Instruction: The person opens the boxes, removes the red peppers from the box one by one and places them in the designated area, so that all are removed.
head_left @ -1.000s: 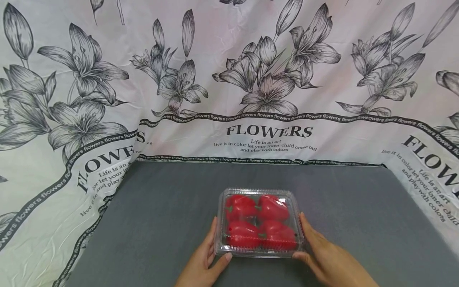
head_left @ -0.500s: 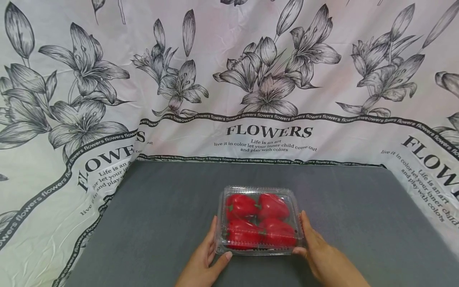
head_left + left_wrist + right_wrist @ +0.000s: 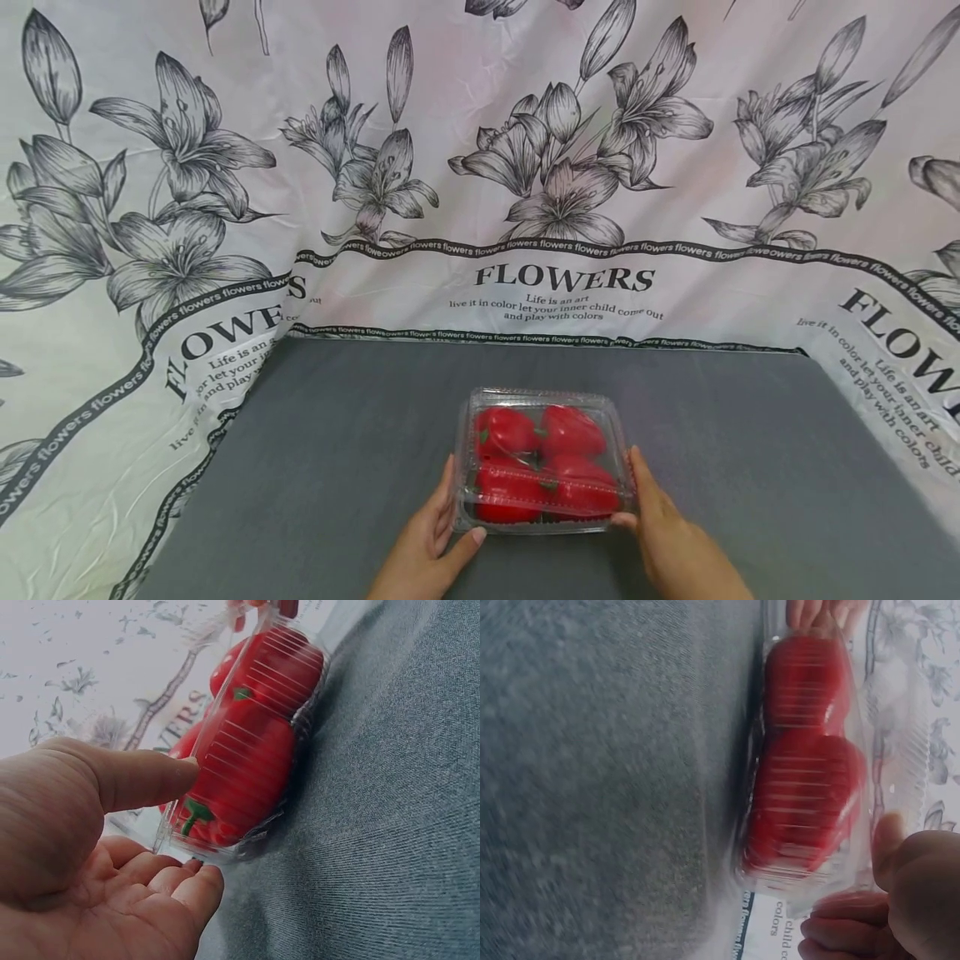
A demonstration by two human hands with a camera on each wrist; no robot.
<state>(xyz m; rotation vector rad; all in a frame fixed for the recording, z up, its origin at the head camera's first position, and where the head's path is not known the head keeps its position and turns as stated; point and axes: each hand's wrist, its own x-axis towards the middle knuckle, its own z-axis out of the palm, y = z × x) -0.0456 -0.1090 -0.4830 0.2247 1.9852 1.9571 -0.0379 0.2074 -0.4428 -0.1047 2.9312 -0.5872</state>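
Observation:
A clear plastic clamshell box with several red bell peppers inside sits low in the middle of the head view. My left hand grips its left side, thumb at the front corner and fingers along the side. At the right side my right hand holds the box in the same way. Up close in the left wrist view, green stems show on the peppers behind the ridged wall. Beyond the box wall in the right wrist view, ridged clear plastic slants away, seemingly the lid, near my thumb.
The box is over a dark grey table. A white cloth printed with black lilies and lettering hangs behind the table and along both sides.
The ridged front edge of the box's top has risen a little in the head view. My right forearm has shifted slightly left; both hands keep their hold.

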